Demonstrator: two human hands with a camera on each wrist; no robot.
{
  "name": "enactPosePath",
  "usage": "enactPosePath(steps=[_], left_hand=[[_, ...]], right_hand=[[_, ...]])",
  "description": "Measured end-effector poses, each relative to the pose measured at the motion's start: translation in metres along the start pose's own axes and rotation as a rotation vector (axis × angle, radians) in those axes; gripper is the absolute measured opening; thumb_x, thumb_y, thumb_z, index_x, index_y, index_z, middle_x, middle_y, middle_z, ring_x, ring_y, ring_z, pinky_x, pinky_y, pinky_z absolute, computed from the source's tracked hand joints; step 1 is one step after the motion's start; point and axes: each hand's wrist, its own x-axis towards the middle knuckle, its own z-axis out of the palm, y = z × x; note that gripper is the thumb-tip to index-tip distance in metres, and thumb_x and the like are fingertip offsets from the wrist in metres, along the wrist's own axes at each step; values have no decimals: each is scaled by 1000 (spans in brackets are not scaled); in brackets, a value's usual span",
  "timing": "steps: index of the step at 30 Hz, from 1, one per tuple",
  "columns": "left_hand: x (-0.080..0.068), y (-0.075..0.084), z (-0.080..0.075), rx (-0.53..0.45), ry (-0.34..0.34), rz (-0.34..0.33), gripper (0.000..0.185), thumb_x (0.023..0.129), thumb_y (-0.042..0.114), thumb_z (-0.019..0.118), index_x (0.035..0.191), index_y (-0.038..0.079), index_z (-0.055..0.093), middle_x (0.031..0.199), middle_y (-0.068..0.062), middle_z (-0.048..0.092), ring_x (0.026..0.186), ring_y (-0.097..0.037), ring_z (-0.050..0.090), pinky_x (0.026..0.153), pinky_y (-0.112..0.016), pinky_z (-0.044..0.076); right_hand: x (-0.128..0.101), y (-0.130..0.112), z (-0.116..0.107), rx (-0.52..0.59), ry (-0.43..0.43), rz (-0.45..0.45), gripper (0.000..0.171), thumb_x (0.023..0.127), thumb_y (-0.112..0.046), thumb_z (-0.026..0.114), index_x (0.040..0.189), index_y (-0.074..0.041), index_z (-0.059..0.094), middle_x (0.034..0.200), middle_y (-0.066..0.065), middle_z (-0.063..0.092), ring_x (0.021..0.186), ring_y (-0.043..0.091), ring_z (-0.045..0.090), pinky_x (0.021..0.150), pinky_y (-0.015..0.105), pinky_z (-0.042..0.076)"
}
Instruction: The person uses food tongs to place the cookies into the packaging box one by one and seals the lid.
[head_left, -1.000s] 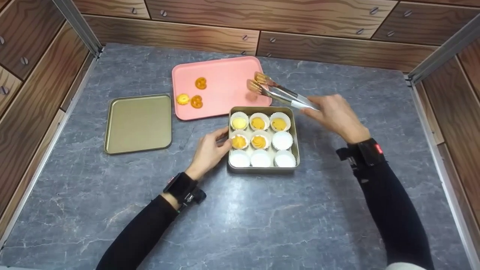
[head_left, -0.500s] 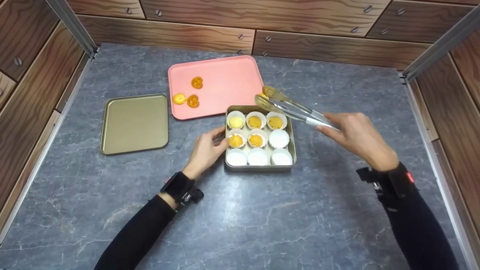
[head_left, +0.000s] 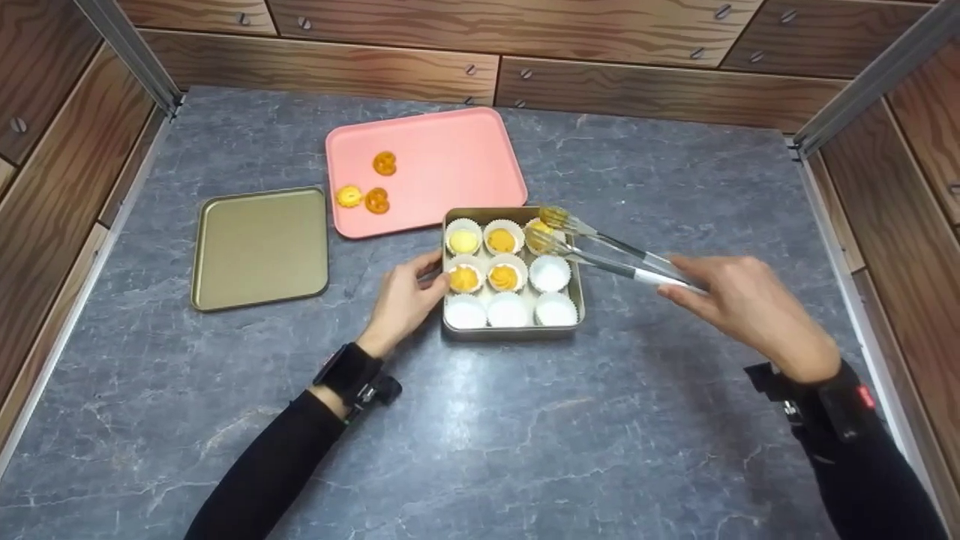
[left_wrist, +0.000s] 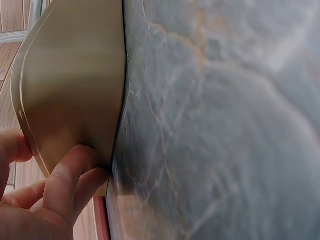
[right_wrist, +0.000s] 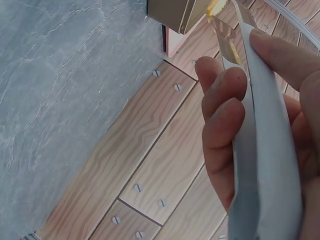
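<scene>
A square gold tin (head_left: 577, 296) on the grey counter holds several white paper cups. The top row and two middle cups hold yellow cookies (head_left: 501, 240); the middle-right cup (head_left: 550, 274) and the bottom row are empty. My left hand (head_left: 420, 281) pinches the tin's left rim; in the left wrist view its fingers (left_wrist: 65, 185) press the tin wall (left_wrist: 75, 90). My right hand (head_left: 686, 289) grips metal tongs (head_left: 607, 251), whose gold tips sit over the top-right cup. Whether they hold a cookie is unclear. In the right wrist view, fingers (right_wrist: 220, 115) curl round the tongs (right_wrist: 260, 150).
A pink tray (head_left: 450, 172) behind the tin carries three loose cookies (head_left: 375, 199) at its left side. The gold lid (head_left: 259, 247) lies flat to the left. Wood-patterned walls (head_left: 600, 82) enclose the counter on three sides.
My right hand drew back toward me and to the right, bringing the tongs' tips from over the pink tray's right side down to the tin's top-right cup. The left hand stayed on the tin.
</scene>
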Motion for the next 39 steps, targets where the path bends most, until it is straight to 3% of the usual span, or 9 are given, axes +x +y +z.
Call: enactPosePath(steps=[4,10,15,24,30,39], left_hand=[[0,0,-1,-13,-3,0,52,98,9,65,147,-3,52,145,-23,57,123,-32,66,97,-29,59],[0,1,0,-13,-14,-9,52,98,9,64,148,-2,51,147,-23,56,127,-32,63,99,-29,58],[0,1,0,-7,-16,-13,53,98,10,64,148,-2,51,147,-22,56,128,-31,62,100,-30,57],[0,2,1,-10,-12,-31,53,98,10,65,148,-1,51,146,-21,58,125,-31,64,99,-31,58],[0,2,2,-8,-9,-44,53,98,11,65,148,0,52,144,-20,59,124,-29,65,98,-29,58],[0,2,1,-6,-24,-62,54,98,12,65,149,2,51,147,-18,57,126,-27,64,98,-27,58]], right_hand=[[-7,-4,-3,-21,-14,-14,34,92,-20,80,122,-4,73,82,6,73,56,9,48,49,31,47],[-15,-9,-7,-57,-25,-38,17,88,-18,83,99,-10,72,69,-5,60,54,7,43,45,28,42],[-17,-14,-13,-95,-28,-76,18,87,-19,84,94,-12,68,67,-8,57,53,5,41,42,24,40],[-8,-32,-25,-179,-83,-77,23,89,-24,82,89,-12,63,65,-8,52,50,9,39,40,30,38],[2,-47,-33,-235,-122,-73,27,88,-25,83,87,-9,62,67,-2,57,47,13,41,37,35,41],[7,-61,-33,-295,-112,-64,33,84,-24,86,84,-4,59,67,3,56,46,21,47,34,40,44]])
